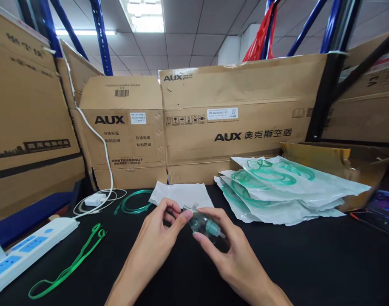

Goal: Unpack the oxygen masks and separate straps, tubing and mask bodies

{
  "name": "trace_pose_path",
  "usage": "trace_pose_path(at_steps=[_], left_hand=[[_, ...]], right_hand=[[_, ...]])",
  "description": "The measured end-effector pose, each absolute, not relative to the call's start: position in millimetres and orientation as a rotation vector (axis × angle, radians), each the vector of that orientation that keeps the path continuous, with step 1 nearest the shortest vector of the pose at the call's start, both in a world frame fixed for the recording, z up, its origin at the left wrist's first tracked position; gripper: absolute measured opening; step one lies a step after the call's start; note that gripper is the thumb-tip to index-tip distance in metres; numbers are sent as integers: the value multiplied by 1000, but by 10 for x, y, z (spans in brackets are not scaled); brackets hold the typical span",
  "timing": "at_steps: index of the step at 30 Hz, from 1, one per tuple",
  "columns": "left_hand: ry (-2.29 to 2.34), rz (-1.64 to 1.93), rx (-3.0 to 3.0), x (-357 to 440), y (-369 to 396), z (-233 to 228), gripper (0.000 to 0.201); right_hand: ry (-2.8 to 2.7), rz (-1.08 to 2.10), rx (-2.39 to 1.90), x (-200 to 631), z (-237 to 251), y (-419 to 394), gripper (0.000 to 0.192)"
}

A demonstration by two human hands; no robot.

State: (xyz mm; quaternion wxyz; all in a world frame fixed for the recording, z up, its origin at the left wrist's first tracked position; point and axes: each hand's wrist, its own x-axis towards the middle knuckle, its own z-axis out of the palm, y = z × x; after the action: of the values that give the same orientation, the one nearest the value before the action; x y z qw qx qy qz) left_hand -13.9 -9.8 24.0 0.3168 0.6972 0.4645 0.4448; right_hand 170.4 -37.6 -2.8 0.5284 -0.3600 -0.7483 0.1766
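Both hands hold a small clear plastic mask piece with a green connector above the black tabletop. My left hand pinches its left end with fingertips. My right hand cradles it from below and the right. An empty white pouch lies just behind the hands. A coil of green tubing rests to the left of the pouch. A green elastic strap lies stretched out at the front left.
A stack of sealed pouches with green tubing sits at the right, by an open cardboard box. A white power strip and white charger with cable lie left. Cardboard AUX boxes wall the back.
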Motion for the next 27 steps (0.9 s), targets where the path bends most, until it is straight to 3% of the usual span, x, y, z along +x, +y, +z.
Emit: trace_pose_path(at_steps=[8,13,18,27], left_hand=[[987,1166,1988,-110,-89,228,32],[930,1159,1889,-75,-163,260,28],[804,1219,1864,-54,-187,270,24],[736,1245,1901,-47,-175,212,23]], right_hand=[[-1775,486,-856,1706,-61,-319,30],[-1496,918,-778,1716,48,-341,23],[-1346,1292,-757,1718,128,-339,29],[-1123,1480,-575,1728,205,-399,24]])
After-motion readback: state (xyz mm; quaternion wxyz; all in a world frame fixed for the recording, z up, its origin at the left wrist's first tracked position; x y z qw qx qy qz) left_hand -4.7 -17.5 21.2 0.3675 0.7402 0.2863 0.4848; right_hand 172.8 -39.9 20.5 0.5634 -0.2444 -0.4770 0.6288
